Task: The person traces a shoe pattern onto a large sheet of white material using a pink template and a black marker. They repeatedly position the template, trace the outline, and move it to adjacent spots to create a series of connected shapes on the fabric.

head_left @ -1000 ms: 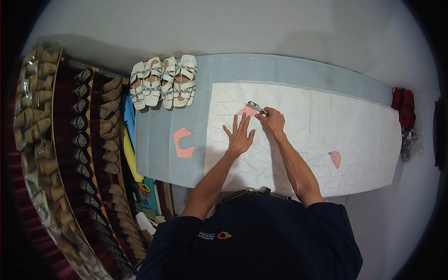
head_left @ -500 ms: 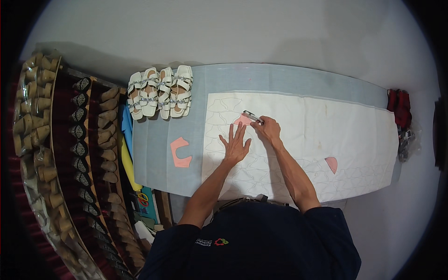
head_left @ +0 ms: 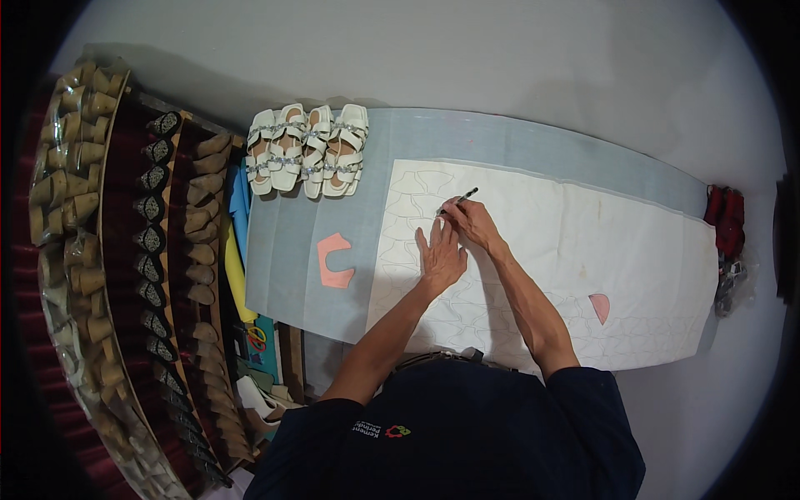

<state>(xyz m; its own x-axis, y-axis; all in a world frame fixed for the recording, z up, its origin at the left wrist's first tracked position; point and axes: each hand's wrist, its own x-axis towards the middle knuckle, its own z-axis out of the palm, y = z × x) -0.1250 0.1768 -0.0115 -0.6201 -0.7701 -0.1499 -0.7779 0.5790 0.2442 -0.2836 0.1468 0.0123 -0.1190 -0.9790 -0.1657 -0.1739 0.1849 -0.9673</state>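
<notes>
Pinching a dark pen (head_left: 470,194) between thumb and fingers, the right hand (head_left: 473,223) holds it tilted over the upper left part of the white sheet (head_left: 542,233). The left hand (head_left: 442,262) lies just below, fingers spread on the sheet. A pink cutout (head_left: 325,262) lies on the grey table (head_left: 283,250), left of the sheet.

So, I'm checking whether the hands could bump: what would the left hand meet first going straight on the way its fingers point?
Probably the right hand and the pen it holds, just ahead of the left hand over the white sheet; depth between them is unclear.
</notes>
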